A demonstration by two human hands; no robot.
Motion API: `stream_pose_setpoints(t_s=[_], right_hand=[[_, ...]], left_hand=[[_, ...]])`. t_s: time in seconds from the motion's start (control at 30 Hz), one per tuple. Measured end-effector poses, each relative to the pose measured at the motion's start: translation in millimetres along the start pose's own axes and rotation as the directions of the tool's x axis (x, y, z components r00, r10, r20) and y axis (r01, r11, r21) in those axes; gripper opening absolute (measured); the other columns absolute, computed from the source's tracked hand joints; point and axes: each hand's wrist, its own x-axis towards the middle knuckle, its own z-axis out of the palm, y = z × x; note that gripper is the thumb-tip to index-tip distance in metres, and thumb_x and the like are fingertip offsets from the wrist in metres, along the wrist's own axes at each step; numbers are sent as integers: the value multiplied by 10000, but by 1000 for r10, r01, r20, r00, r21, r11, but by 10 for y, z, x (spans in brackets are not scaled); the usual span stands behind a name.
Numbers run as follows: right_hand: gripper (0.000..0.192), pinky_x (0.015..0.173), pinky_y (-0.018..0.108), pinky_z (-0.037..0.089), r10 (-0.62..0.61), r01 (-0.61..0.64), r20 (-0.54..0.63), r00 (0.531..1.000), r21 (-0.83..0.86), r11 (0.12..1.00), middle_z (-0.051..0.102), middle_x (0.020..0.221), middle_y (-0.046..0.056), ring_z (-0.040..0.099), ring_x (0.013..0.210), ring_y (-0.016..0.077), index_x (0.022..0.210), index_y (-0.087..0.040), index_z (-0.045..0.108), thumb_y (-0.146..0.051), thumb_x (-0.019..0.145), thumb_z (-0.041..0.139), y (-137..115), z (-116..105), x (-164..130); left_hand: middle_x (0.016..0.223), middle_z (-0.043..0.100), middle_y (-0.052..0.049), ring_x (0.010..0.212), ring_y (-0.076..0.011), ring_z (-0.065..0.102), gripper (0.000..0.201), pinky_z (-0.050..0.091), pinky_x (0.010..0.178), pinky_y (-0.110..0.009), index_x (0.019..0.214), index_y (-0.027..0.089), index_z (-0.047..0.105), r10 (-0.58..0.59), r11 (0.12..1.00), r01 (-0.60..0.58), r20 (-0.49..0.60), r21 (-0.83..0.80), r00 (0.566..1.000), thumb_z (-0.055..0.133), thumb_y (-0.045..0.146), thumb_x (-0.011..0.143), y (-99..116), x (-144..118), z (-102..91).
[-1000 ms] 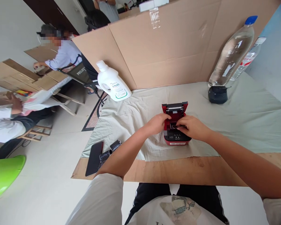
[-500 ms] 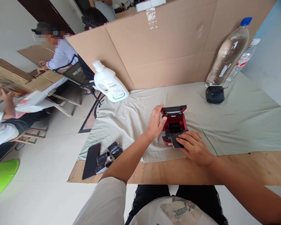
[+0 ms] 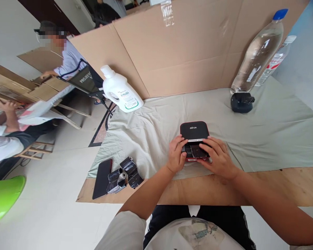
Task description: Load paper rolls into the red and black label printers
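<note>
Several things lie along the cloth-covered table (image 3: 263,139), and reading from the left they seem arranged to keep the middle free for the hands. At the near left corner a black phone (image 3: 102,178) lies flat on the bare wood, with a few small rolls in dark crinkled wrap (image 3: 123,174) just beside it, set out of the way yet within reach. Farther back a white detergent jug (image 3: 119,91) stands against the cardboard screen (image 3: 172,59).

At the centre sits a small red-and-black label printer (image 3: 194,139), its black lid down. The left hand (image 3: 176,157) grips its left side, fingers curled against the casing, apparently to steady it. The right hand (image 3: 219,158) rests on the front right, fingers spread loosely over the control panel and the dark strip at the lid's edge; whether they pinch anything there I cannot tell.

To the right rear, well apart, a small black device (image 3: 241,102) sits on the cloth, and just behind it stand a large clear bottle (image 3: 258,55) with a blue cap and a second, smaller bottle (image 3: 275,62).
</note>
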Motion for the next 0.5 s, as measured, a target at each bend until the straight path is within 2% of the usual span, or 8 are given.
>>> stream_pose_setpoints(t_s=[0.07, 0.13, 0.33, 0.5], right_hand=[[539, 1091, 512, 414, 47, -48, 47, 998, 5, 999, 643, 1319, 151, 524, 1313, 324, 1314, -180, 583, -479, 872, 662, 52, 24, 33], [574, 1091, 514, 412, 62, -63, 89, 994, 15, 998, 648, 1320, 152, 550, 1293, 324, 1329, -182, 571, -511, 866, 660, 95, 41, 41], [319, 1024, 462, 444, 41, -46, 118, 992, 32, 998, 714, 1228, 113, 632, 1191, 291, 1158, -215, 684, -362, 877, 644, 148, 30, 20], [368, 1028, 485, 447, 75, -83, 126, 989, 55, 995, 696, 1244, 127, 611, 1214, 306, 1204, -224, 665, -386, 876, 630, 150, 60, -17]], left_hand=[[1301, 521, -165, 1346, -297, 460, 485, 403, 1112, -540, 1344, 186, 526, -12, 1000, 12, -42, -2, 999, 261, 440, 1026, 0, -28, 63], [1293, 523, -159, 1339, -297, 463, 475, 406, 1113, -545, 1332, 190, 535, -21, 1000, 21, -81, -9, 997, 262, 426, 1024, -5, -44, 116], [1234, 552, -143, 1294, -284, 500, 439, 434, 1089, -537, 1267, 185, 590, -21, 999, 16, -161, -27, 987, 287, 380, 1016, -39, -52, 185], [1221, 561, -139, 1292, -282, 504, 455, 425, 1094, -535, 1235, 197, 616, -57, 998, 52, -120, -44, 991, 293, 429, 1014, -57, -93, 163]])
